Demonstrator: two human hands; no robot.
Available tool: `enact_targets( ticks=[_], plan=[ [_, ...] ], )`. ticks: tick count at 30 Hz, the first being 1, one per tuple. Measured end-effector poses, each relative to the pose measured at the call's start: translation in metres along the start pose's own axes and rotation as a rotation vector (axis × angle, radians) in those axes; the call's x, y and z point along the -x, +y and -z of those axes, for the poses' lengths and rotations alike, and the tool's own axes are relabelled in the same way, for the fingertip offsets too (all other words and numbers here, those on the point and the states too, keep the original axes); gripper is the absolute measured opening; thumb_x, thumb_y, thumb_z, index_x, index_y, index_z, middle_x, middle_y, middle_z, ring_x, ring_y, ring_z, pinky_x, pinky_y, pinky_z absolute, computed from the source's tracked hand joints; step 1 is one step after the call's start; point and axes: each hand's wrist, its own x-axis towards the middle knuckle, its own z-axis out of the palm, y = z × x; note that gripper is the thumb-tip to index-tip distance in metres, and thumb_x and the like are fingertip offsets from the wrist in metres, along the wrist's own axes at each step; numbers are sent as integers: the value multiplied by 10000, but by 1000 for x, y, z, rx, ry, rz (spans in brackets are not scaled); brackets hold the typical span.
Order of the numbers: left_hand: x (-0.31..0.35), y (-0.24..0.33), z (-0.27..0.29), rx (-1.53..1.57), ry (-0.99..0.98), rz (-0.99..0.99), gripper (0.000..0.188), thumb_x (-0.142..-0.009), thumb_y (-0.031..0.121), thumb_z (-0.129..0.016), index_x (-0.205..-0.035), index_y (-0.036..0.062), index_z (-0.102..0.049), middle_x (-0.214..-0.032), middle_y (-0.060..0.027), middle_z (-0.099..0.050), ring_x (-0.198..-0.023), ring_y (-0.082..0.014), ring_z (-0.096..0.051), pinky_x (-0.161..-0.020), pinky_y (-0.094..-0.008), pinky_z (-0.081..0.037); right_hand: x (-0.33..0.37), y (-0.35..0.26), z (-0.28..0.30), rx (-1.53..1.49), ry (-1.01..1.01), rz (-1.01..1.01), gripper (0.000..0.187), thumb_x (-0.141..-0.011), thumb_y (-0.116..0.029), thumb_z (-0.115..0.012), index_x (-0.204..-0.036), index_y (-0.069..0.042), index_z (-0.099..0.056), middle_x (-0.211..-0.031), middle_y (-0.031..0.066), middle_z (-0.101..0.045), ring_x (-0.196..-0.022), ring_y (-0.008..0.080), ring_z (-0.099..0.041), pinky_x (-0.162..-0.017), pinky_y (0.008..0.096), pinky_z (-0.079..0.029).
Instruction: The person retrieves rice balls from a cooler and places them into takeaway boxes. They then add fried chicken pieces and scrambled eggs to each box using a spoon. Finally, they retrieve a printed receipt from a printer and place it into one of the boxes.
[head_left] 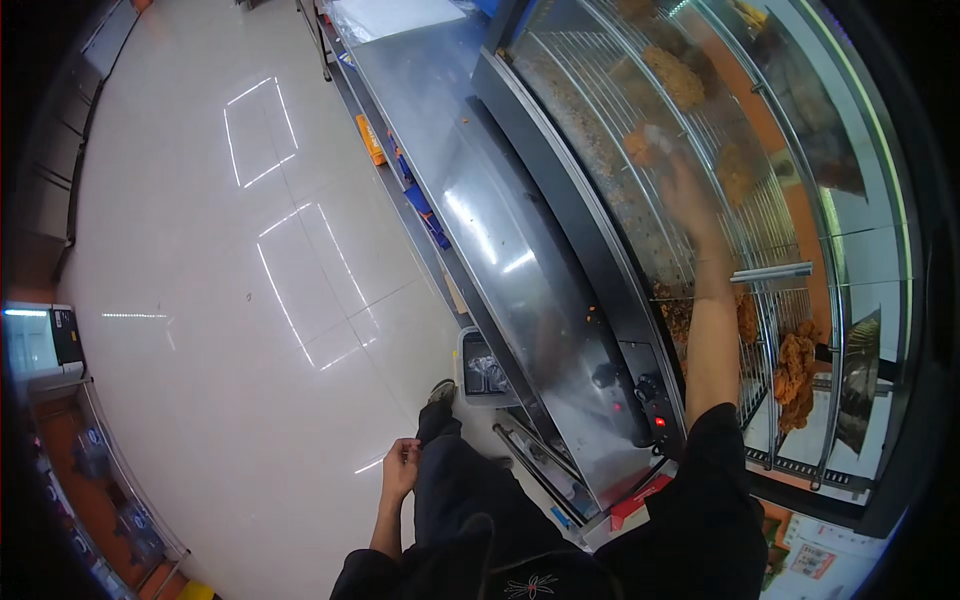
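My right hand reaches deep into a glass-fronted warming cabinet, seen through the curved glass. Its fingers are at a piece of fried chicken on the wire rack; whether they grip it I cannot tell. More fried pieces lie farther back, and others sit on the near rack. My left hand hangs by my thigh, fingers loosely curled, holding nothing that I can see.
The cabinet has black knobs and a red light on its steel front. A small grey bin stands on the glossy tiled floor by my foot. Shelves with goods line the lower left.
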Motion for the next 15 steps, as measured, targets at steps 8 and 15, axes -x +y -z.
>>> enact_targets(
  ticks=[8, 15],
  plan=[
    [1, 3, -3, -54, -6, 35, 173, -884, 112, -496, -968, -13, -581, -819, -129, -639, -696, -185, -615, -640, -301, -485, 47, 30, 2, 18, -11, -317, 434, -859, -209, -516, -1252, -34, -452, -1245, 216, -487, -1180, 356, -443, -967, 376, -360],
    [-5, 11, -7, -134, -74, -48, 176, -880, 99, -481, -985, -13, -567, -792, -122, -626, -688, -181, -611, -648, -299, -493, 100, 60, 1, 197, 21, -498, 432, -908, -331, -377, -1181, -23, -508, -1155, 250, -531, -1100, 403, -483, -906, 441, -389]
  ],
)
